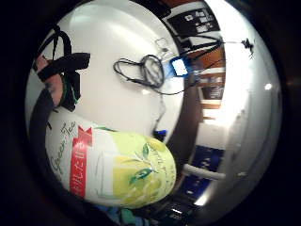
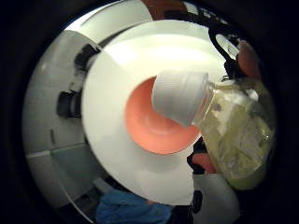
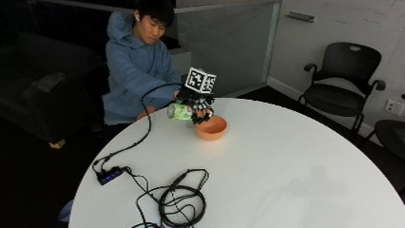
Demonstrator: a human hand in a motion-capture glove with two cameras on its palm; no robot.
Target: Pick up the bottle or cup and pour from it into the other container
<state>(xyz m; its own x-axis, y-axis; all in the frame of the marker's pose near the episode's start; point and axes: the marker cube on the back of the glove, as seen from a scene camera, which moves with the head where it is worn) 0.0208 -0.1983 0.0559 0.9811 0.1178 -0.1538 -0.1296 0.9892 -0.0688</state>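
Observation:
My gloved right hand (image 3: 197, 103) grips a green tea bottle (image 3: 181, 112) with a yellow-green label, tipped on its side above the table. The bottle's white cap (image 2: 180, 97) is on and points over the orange bowl (image 3: 211, 128), which stands on the white round table (image 3: 265, 161) just beside the hand. In the thumb side palm view the bottle (image 2: 236, 135) reaches over the orange bowl (image 2: 152, 126). In the little finger side palm view the bottle's label (image 1: 117, 167) fills the space close to the palm. I see nothing coming out of the bottle.
A coil of black cable (image 3: 180, 199) and a small black hub (image 3: 109, 175) lie on the near left of the table. Black chairs (image 3: 345, 90) stand at the far right. The person's bare hand (image 3: 145, 114) is near the table's far edge.

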